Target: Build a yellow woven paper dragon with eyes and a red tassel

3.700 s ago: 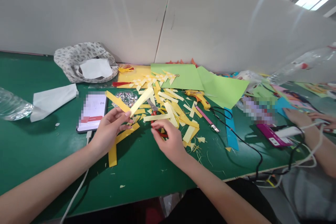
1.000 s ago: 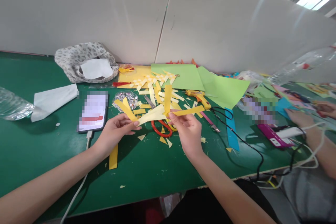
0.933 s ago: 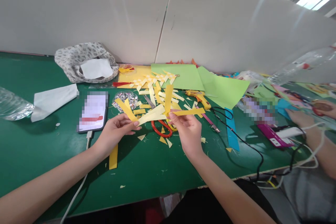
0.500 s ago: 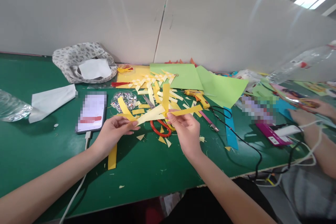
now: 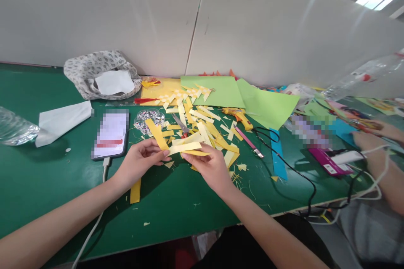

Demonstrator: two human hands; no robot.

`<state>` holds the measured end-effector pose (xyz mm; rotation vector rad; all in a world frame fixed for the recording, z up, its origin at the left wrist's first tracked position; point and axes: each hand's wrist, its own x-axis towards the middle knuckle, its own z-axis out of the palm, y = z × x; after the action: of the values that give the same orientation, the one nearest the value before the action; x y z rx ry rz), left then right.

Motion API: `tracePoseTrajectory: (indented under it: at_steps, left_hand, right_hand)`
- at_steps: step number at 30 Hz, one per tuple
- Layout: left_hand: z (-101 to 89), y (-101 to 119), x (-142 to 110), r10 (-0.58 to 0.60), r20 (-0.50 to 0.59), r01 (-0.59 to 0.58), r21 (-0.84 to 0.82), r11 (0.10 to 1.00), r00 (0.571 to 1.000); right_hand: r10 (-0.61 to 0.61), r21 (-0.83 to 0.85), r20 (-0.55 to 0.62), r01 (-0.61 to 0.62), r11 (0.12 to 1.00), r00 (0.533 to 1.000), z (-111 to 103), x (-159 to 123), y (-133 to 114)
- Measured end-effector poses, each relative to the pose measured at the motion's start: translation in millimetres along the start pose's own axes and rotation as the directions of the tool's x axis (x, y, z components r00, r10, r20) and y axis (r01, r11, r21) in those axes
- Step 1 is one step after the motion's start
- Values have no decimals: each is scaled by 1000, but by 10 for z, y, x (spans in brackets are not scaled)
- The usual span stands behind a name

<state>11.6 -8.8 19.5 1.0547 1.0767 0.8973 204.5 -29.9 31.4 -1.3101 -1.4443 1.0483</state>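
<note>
My left hand point(image 5: 143, 159) pinches a folded piece of yellow paper strips; one deeper yellow strip point(image 5: 157, 133) sticks up from its fingertips. A pale yellow strip point(image 5: 184, 147) spans the gap between both hands. At its other end my right hand point(image 5: 211, 168) is closed, thumb and fingers pinching the same strips. Just behind the hands lie scissors point(image 5: 179, 122), their red handles partly hidden by the paper. Loose yellow strips point(image 5: 217, 136) and scraps are heaped beyond my right hand. A woven yellow-and-white paper piece point(image 5: 183, 95) with a red tassel lies farther back.
Left stand a phone point(image 5: 110, 134) on a cable, a cloth bag point(image 5: 94, 69) and a clear bottle point(image 5: 15, 128). A case of small beads point(image 5: 147, 120), yellow glue gun point(image 5: 240, 118), pink cutter point(image 5: 249, 142), green paper point(image 5: 268, 103) and power strip point(image 5: 330, 162) surround the hands. Another person's hand point(image 5: 362, 138) is at right.
My right hand has moved left and down, closer to my left hand. The strip that stood upright at its fingers is folded down, and more of the loose strips behind is uncovered.
</note>
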Motion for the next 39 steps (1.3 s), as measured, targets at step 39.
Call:
tracePoseTrajectory:
  at_steps: [39]
  left_hand:
    - [-27,59,-12,-182,143,217,-286,934,973]
  right_hand:
    - [54,196,-66,-40,980,996,-205,147,-21]
